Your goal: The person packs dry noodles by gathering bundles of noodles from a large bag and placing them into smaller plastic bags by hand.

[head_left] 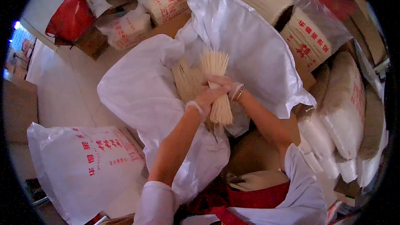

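A thick bundle of dried noodles (221,110), pale and straight, is gripped near its middle by both hands. My left hand (206,99), in a thin clear glove, is wrapped round its near left side. My right hand (221,84), gloved too and with a bracelet at the wrist, closes round it from the right. Just behind and left of the bundle, more dried noodles (185,79) lie inside a large opened white sack (137,75). The fingers partly hide the bundle's middle.
A printed white bag (91,166) stands at lower left. Packed noodle bags (306,41) lie at upper right, and filled sacks (343,104) lean at the right. Smaller noodle packs (164,4) and a red bag (73,16) sit at the back.
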`<state>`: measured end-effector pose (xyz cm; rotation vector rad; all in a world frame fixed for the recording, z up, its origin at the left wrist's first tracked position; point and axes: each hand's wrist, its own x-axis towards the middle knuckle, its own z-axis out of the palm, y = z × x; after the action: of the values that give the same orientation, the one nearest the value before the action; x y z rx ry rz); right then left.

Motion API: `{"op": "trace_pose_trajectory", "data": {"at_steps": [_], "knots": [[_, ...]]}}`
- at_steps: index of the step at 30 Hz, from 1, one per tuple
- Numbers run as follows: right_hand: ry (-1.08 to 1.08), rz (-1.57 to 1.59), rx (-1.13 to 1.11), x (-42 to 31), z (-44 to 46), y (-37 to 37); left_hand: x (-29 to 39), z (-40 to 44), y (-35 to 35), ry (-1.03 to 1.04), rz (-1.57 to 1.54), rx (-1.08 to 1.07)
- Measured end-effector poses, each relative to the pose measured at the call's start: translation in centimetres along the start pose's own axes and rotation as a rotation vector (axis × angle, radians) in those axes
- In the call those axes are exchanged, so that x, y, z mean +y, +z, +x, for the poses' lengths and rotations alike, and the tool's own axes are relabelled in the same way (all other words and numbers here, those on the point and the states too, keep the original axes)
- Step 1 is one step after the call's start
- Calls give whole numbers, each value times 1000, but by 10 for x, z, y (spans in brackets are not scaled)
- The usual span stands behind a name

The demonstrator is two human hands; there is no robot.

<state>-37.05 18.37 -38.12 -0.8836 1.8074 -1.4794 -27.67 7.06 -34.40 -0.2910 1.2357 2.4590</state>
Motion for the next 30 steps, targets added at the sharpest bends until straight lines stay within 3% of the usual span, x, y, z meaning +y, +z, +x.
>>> {"op": "trace_pose_trajectory", "data": {"at_steps": [2,4,8,11,14,16,20,21,23,24,26,30], "knots": [[87,149,-4,-10,-2,-2,-10,11,-3,-30,-132,6],[386,640,50,-17,3,-4,-14,11,-5,-70,-161,34],[463,637,69,-36,2,-4,0,-6,7,-123,-167,60],[366,618,18,-21,3,-6,-11,-7,7,-84,-318,78],[470,499,85,-39,-6,1,-8,-13,13,-55,-380,21],[333,351,11,-42,-7,-1,-8,-8,9,-106,-390,-19],[335,332,-20,-47,-13,-2,0,-12,14,-124,-442,-89],[144,13,95,-54,-21,0,0,-14,16,-123,-444,-88],[-50,-308,198,-50,-23,-3,-1,-16,22,-72,-459,14],[188,-18,97,-44,-16,-7,-1,-16,22,-68,-460,14],[420,274,-10,-46,-12,-8,2,-18,25,-97,-454,67],[371,874,-123,-53,-3,-8,6,-48,33,-57,-340,-76]]}}
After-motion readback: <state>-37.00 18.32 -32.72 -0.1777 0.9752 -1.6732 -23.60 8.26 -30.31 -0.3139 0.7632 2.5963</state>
